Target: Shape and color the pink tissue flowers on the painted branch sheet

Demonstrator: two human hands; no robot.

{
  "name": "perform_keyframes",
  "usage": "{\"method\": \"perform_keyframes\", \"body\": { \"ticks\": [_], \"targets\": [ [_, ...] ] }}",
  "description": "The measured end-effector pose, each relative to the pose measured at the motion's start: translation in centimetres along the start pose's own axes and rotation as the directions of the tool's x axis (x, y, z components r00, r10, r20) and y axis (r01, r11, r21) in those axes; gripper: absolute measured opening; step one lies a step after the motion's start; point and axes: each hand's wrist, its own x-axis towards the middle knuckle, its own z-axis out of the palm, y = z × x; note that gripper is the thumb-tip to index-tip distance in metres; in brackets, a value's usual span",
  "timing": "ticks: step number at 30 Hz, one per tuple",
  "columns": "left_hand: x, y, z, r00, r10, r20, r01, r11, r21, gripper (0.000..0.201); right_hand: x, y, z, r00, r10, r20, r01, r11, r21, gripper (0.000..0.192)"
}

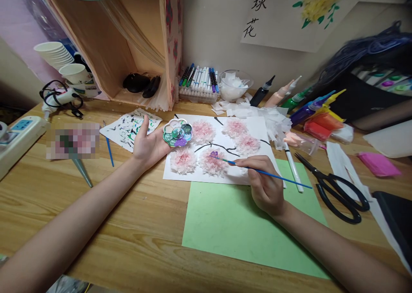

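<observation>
My right hand (266, 180) pinches a thin blue paintbrush (270, 174) like a pen. The brush tip lies on a pink and white tissue-paper flower (214, 163), where a purple mark shows at the centre. Several such flowers sit on a white sheet (174, 177) with black painted branch lines. Palm up, my left hand (147, 143) supports a flower-shaped paint palette (177, 132) on its fingers, thumb raised. Green, white and purple paint fills the palette's wells. Under the white sheet lies a green sheet (244, 233).
Black scissors (336, 187) and a white marker (293, 168) lie at right. Paint bottles (262, 91), torn tissue strips (268, 121) and a glass bowl (236, 86) stand behind. At left are a paint-stained sheet (124, 127), another blue brush (109, 147) and a power strip (22, 134).
</observation>
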Motion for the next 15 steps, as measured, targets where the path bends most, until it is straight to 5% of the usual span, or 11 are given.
{"method": "perform_keyframes", "body": {
  "ticks": [7,15],
  "targets": [
    [0.1,0.1,-0.2,1.000,0.017,-0.013,-0.017,1.000,0.007,0.080,-0.3,-0.7,-0.3,0.995,-0.039,-0.089,0.042,0.998,0.037,0.027],
    [-0.1,0.1,-0.7,1.000,0.002,0.017,-0.001,0.999,-0.037,0.073,5.9,-3.5,2.5,0.991,-0.101,0.090,0.105,0.994,-0.037,0.022]
  ]
}}
